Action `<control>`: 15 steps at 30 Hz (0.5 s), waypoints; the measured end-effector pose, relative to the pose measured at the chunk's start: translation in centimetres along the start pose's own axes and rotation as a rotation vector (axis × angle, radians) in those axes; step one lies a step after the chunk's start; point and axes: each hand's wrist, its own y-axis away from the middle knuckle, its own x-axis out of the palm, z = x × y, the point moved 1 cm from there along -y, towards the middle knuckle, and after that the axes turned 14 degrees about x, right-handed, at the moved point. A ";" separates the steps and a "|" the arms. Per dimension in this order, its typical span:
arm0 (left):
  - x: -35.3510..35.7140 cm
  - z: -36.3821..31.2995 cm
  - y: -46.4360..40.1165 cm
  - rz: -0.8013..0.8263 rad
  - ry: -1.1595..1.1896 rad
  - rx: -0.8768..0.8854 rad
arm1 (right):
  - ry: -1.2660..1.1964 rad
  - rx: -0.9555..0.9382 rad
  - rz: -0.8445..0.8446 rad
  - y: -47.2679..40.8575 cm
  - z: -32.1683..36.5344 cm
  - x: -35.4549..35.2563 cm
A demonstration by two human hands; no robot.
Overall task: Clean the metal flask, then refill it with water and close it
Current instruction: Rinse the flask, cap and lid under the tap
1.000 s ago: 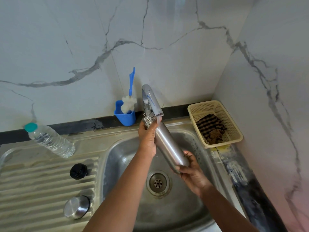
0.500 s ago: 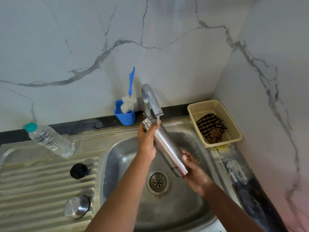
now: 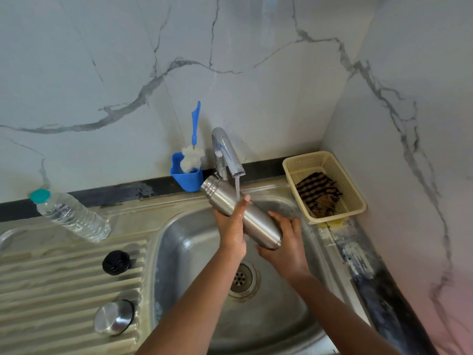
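Water [image 3: 237, 187] runs from the tap [image 3: 226, 152] onto the metal flask [image 3: 242, 215], tilted, open mouth up-left just beside the tap; left hand [image 3: 231, 226] curls round its middle, right hand [image 3: 284, 242] cups its base, over the sink [image 3: 179, 247] below the tap

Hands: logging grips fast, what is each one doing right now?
Left hand: grips the metal flask mid-body.
Right hand: holds the flask's base.
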 end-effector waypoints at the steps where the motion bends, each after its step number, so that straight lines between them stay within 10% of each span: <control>1: -0.2 0.6 0.5 0.013 0.014 -0.010 | 0.027 -0.023 -0.017 -0.3 0.0 -0.1; 15: 0.5 -2.6 -0.8 0.351 -0.290 0.118 | 0.135 0.290 0.215 1.5 -3.8 0.7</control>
